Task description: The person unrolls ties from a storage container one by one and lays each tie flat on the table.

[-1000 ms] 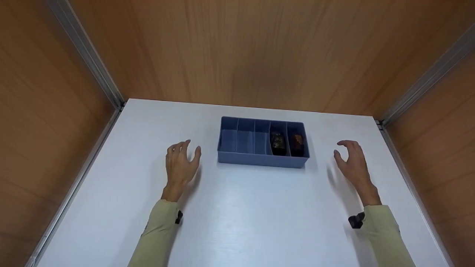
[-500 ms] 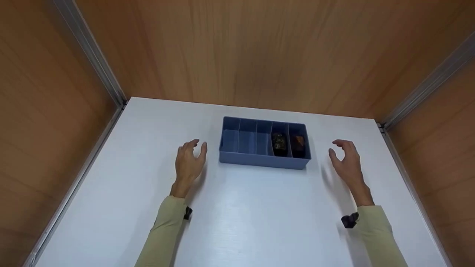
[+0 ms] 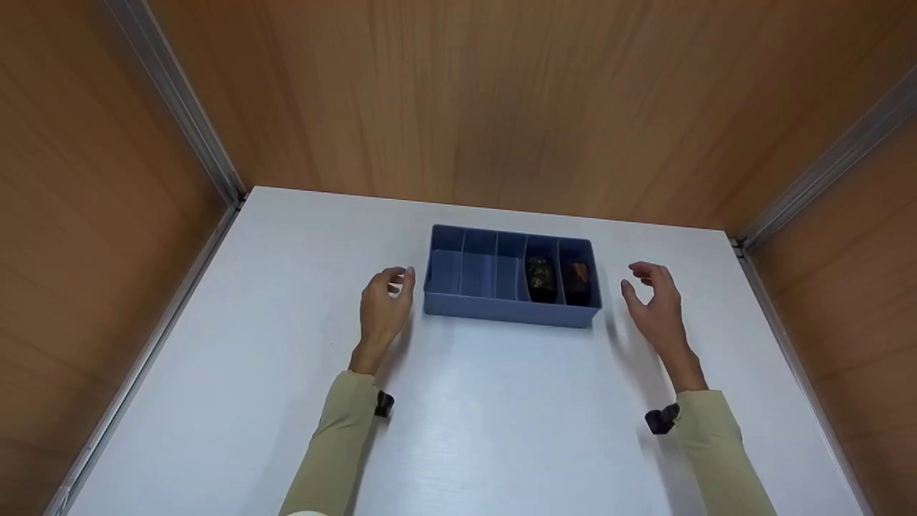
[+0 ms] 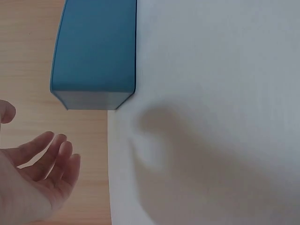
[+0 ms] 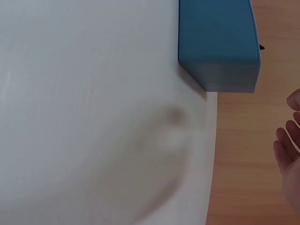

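Observation:
A blue divided box [image 3: 512, 312] with several compartments stands on the white table in the head view. Its two rightmost compartments hold dark items: one black with gold flecks [image 3: 541, 278], the other dark with an orange-brown patch [image 3: 577, 279]. My left hand [image 3: 385, 308] hovers just left of the box, fingers loosely bent and thumb apart, holding nothing. On the other side my right hand [image 3: 655, 308] is raised a little away from the box's right end, thumb and fingers spread in a loose curve with nothing between them. Both wrist views show the box's outer walls [image 4: 96, 47] [image 5: 218, 37] near each hand.
The white tabletop [image 3: 487, 430] stretches in front of the box. A wood-grain panel [image 3: 501, 107] rises behind, with similar panels [image 3: 93, 251] on the sides and metal rails [image 3: 175, 100] in the corners. A small black device [image 3: 660, 419] sits at the right wrist.
Both hands have moved inward toward the box's ends, the left hand rightward and the right hand leftward. The left fingers have bent closer to the thumb. The box stays in place.

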A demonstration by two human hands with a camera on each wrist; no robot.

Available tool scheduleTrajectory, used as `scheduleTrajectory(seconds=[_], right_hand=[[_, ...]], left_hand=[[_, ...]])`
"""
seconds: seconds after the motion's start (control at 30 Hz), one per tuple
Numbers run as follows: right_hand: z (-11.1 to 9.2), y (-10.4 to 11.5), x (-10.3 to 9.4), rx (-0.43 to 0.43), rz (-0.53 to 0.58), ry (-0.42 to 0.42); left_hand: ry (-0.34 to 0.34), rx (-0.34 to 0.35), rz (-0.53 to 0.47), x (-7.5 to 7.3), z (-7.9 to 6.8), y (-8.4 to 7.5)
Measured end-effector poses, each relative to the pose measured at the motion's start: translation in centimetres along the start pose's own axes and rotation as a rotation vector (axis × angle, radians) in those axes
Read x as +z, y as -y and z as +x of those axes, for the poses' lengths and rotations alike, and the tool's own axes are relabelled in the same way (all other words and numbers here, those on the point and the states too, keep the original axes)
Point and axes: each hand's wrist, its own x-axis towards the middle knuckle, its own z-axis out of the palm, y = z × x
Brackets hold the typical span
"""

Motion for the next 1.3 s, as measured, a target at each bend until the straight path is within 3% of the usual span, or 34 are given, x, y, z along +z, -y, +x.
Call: scheduleTrajectory(seconds=[0.27,0.6,0.87,1.3], right_hand=[[0.5,0.8,1.2,0.009,0.046,-0.003],[1.0,1.7,2.2,0.023,0.076,0.022],[1.4,2.0,3.1,-0.002,0.091,0.054],[1.9,2.7,4.2,-0.052,0.119,0.14]], left_hand=[[0.017,-0.038,-0.093,1.1,0.3,-0.6],[0.026,-0.067,-0.138,2.2,0.4,-1.0],[0.054,-0.14,-0.163,2.6,0.7,-1.0],[0.091,-0.158,-0.209,2.6,1.1,-0.8]])
